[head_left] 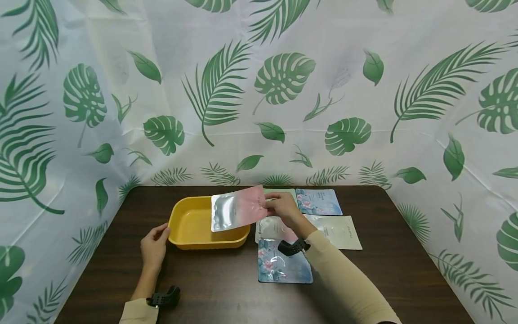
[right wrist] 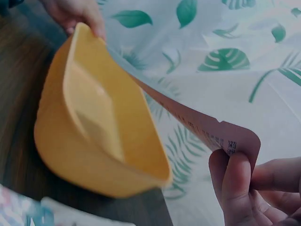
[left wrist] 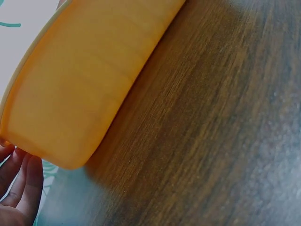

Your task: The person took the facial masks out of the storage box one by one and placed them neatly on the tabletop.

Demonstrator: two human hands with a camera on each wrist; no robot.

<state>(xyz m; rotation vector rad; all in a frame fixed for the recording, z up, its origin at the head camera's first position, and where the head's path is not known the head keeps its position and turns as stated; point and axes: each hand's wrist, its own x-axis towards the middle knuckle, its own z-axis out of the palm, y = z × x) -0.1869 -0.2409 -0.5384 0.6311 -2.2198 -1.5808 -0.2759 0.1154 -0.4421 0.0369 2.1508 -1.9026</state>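
Note:
My right hand [head_left: 281, 208] pinches the pink end of a pink-and-silver sheet-mask packet [head_left: 236, 209] between thumb and fingers. The packet is held out over the right part of a yellow plastic basin [head_left: 188, 246], and in the right wrist view it shows nearly edge-on, with print on its underside. At the basin's left side, my left hand [head_left: 154, 243] holds the rim with its fingertips. The left wrist view shows those fingers [left wrist: 33, 176] right at the basin's corner. Inside the basin, the visible floor is bare yellow.
Right of the basin, several flat packets lie on the dark wooden table [head_left: 210, 288]: a blue floral one [head_left: 283, 265] in front, another blue floral one [head_left: 323, 201] at the back, a cream one [head_left: 340, 231] and a green one [head_left: 283, 192]. A leaf-print cloth [head_left: 243, 99] hangs behind.

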